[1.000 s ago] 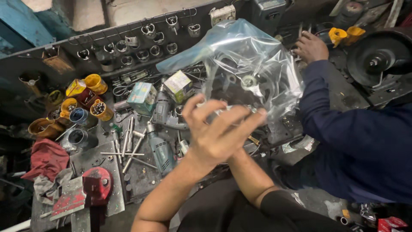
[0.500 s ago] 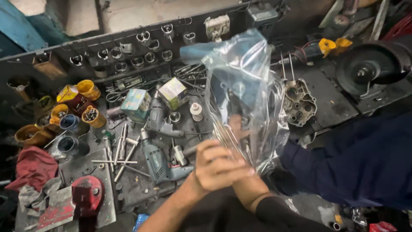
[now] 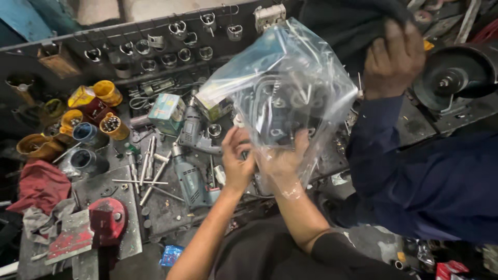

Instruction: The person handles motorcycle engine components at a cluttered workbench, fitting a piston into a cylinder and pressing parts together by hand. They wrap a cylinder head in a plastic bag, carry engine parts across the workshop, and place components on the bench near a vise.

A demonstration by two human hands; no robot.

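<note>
We are noting a clear plastic bag (image 3: 290, 88), yellow tins (image 3: 106, 92), a blue cup (image 3: 84, 131), a dark red rag (image 3: 39, 184), a red-painted block (image 3: 106, 220), a teal box (image 3: 167, 111) and a navy sleeve (image 3: 415, 171).

Dim overall, glare on the plastic bag (image 3: 282, 88), edges slightly blurred.

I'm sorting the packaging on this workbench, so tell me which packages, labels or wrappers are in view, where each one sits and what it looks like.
Clear plastic bag: held up over the bench by the left hand and right hand, crinkled, dark metal parts inside.
Small box: on the bench left of the bag, boxy, teal and white.
Second box: partly behind the bag, pale with green.
Small wrapper: low down, below the bench edge, flat, blue.
</note>
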